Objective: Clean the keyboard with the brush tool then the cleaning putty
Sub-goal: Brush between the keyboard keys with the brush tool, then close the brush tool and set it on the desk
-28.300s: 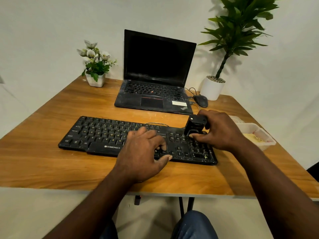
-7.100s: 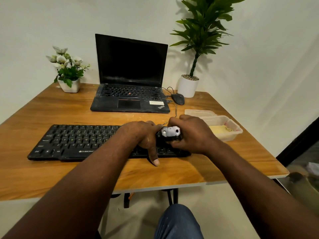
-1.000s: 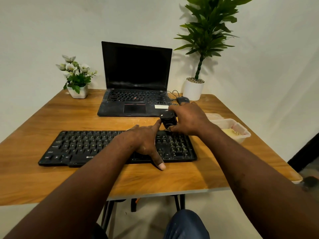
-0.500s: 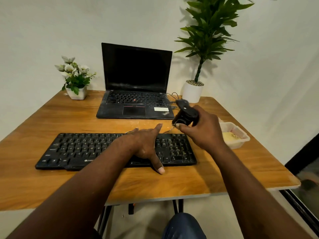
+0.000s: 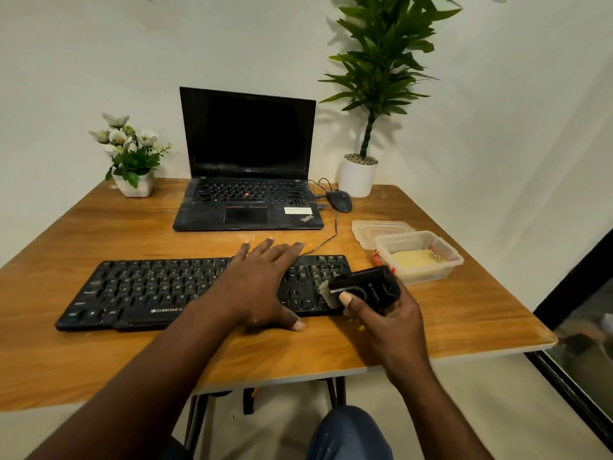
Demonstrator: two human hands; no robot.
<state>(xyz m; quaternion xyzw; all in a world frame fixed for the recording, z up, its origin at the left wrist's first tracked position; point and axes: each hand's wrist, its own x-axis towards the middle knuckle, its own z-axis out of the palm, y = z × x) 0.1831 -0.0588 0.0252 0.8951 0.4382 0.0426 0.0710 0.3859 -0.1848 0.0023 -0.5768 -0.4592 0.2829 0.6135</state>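
Where it is gripped in the right hand, the brush tool lies with its long axis roughly left to right, the far end raised a little.

- Brush tool: black body. The pale bristles point left, over the near right corner of the keyboard. Whether they touch the keys cannot be told.
- Right hand: curled round the brush body. The thumb lies across the upper face just behind the bristles, and the other fingers wrap beneath, mostly hidden. The bristle end juts out to the left, past the thumb.
- Left hand: palm down on the right-centre keys, holding nothing. The fingers are straight and spread, with the tips reaching past the far edge; its thumb sits at the near edge.
- Keyboard: black, flat on the wooden table, long axis left to right.
- Cleaning putty: yellow slab inside a clear tub, just right of the keyboard and near the brush.
- Lid: clear, behind the tub and against it.
- Laptop: open with a dark screen, behind the keyboard.
- Mouse: right of the laptop.
- Flower pot: far left.
- Potted plant: far right.
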